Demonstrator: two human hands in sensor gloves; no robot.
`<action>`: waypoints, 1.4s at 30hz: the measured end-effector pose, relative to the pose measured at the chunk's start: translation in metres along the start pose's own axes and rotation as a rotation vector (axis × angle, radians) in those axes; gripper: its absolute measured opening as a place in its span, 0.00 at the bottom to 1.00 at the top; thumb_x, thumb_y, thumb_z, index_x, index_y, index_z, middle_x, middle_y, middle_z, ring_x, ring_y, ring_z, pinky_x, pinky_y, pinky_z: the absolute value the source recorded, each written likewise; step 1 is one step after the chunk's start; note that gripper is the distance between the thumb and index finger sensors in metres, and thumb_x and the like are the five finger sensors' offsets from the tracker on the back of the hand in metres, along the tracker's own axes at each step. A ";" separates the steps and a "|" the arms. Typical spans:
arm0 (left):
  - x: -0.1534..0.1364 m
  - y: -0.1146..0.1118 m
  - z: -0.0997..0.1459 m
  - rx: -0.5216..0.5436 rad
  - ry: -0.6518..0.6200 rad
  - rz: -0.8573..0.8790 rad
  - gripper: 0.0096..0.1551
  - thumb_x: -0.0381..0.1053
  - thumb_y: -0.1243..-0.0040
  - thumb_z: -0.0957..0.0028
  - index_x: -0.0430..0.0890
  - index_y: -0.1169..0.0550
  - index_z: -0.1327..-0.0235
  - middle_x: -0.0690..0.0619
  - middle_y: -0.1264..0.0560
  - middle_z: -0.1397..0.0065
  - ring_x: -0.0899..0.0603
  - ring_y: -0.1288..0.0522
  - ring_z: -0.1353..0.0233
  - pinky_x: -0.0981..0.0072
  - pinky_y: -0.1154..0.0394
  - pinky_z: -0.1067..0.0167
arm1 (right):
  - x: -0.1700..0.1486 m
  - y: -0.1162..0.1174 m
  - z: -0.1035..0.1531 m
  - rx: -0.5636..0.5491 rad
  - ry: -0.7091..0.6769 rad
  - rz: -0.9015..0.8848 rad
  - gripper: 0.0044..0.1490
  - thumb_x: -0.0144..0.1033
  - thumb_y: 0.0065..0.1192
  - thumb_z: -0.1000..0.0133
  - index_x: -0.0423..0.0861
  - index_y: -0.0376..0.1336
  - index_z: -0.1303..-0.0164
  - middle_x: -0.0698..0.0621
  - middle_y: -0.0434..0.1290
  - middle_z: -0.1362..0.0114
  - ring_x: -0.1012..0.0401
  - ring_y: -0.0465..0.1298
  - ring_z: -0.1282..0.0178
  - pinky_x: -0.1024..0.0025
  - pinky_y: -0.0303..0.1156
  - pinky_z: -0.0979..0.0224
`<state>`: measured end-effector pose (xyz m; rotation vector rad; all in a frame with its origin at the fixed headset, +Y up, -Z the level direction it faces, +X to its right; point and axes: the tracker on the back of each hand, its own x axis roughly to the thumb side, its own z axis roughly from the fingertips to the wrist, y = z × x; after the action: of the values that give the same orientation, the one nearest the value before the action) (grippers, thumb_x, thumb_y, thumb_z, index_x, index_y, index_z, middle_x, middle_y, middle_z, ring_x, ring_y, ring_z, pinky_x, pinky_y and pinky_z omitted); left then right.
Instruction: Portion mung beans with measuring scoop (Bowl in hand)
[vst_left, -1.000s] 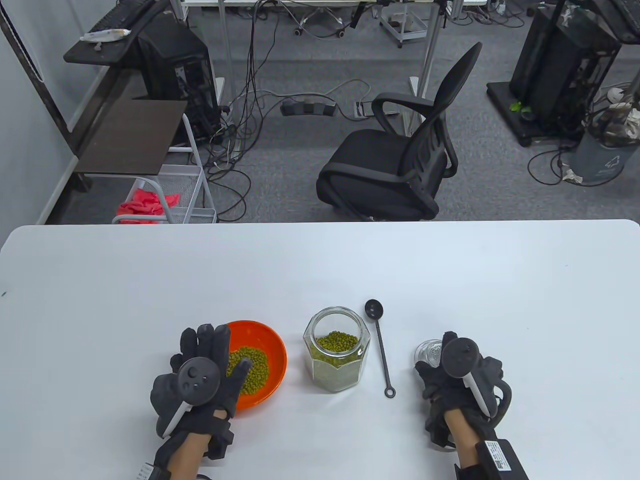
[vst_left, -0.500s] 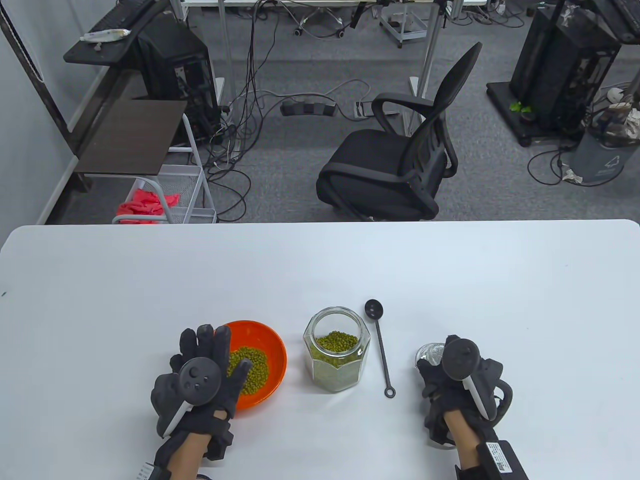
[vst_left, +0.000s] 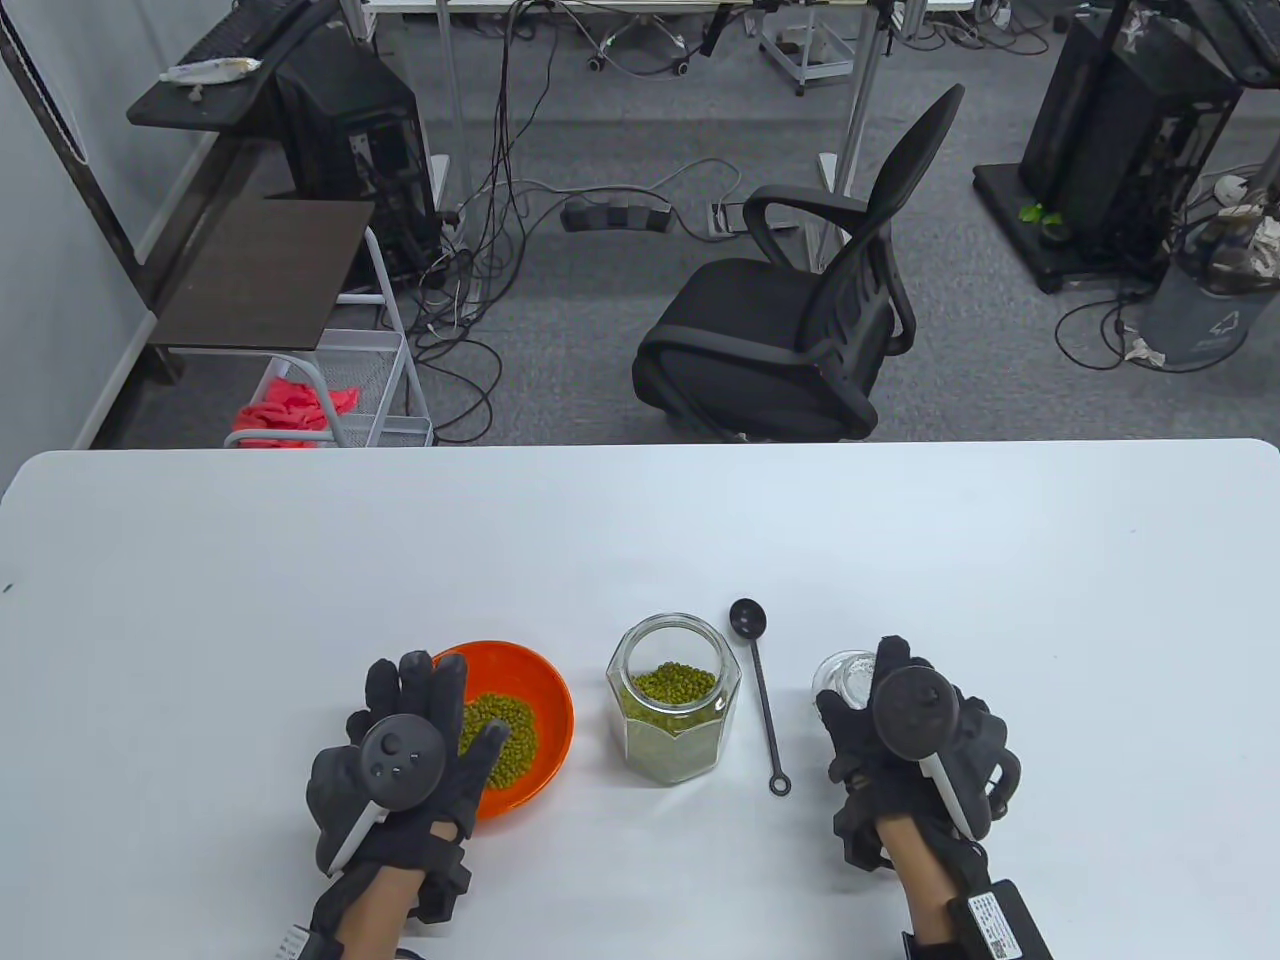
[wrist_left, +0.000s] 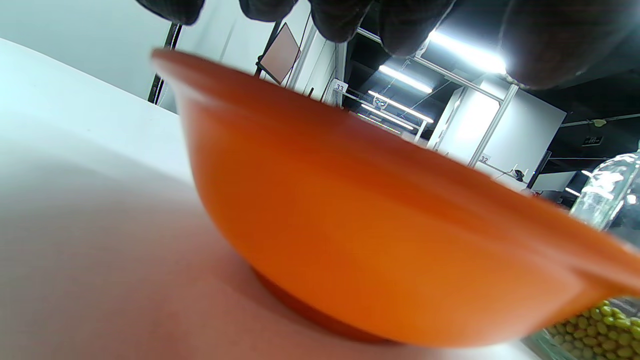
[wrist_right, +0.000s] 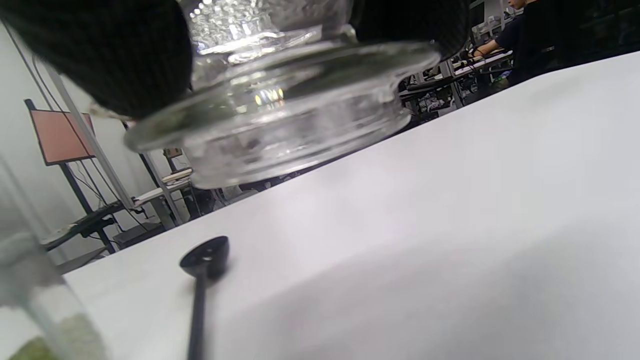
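Table view: right hand (vst_left: 905, 745) has carried glass lid (vst_left: 843, 678) leftward.

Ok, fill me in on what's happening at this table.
A person in sensor gloves is portioning mung beans. The left hand rests over the near rim of the orange bowl, which already holds beans and sits on the table. The right hand holds the glass lid lifted off the table. The open jar stands between them, the black scoop lying untouched beside it.

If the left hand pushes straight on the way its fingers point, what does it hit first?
Likely nothing soon: the left hand already reaches over the orange bowl, fingers aimed up-table. Beyond the rim lies bare table, though height is unclear.
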<state>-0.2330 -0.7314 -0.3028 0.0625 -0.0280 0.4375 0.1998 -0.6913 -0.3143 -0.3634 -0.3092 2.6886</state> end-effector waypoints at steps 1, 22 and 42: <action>0.000 0.000 0.000 0.000 0.000 0.006 0.48 0.73 0.50 0.47 0.56 0.49 0.17 0.48 0.55 0.17 0.26 0.57 0.15 0.23 0.48 0.28 | 0.004 -0.003 0.001 -0.005 -0.011 -0.006 0.54 0.53 0.76 0.55 0.39 0.56 0.25 0.32 0.62 0.27 0.36 0.66 0.29 0.22 0.47 0.28; -0.005 0.003 0.000 0.009 0.019 0.070 0.48 0.73 0.51 0.46 0.56 0.48 0.17 0.48 0.55 0.17 0.26 0.57 0.15 0.23 0.49 0.28 | 0.092 -0.035 0.003 -0.043 -0.195 -0.129 0.54 0.52 0.76 0.55 0.39 0.56 0.25 0.32 0.62 0.27 0.36 0.66 0.28 0.22 0.47 0.28; -0.007 0.004 0.000 0.005 0.020 0.075 0.48 0.73 0.51 0.46 0.56 0.48 0.17 0.48 0.55 0.17 0.26 0.57 0.15 0.22 0.49 0.28 | 0.143 0.001 0.012 0.062 -0.320 -0.139 0.54 0.52 0.77 0.55 0.39 0.57 0.25 0.32 0.63 0.26 0.36 0.66 0.28 0.22 0.48 0.28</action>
<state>-0.2413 -0.7313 -0.3034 0.0623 -0.0090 0.5132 0.0698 -0.6339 -0.3322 0.1063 -0.3284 2.6054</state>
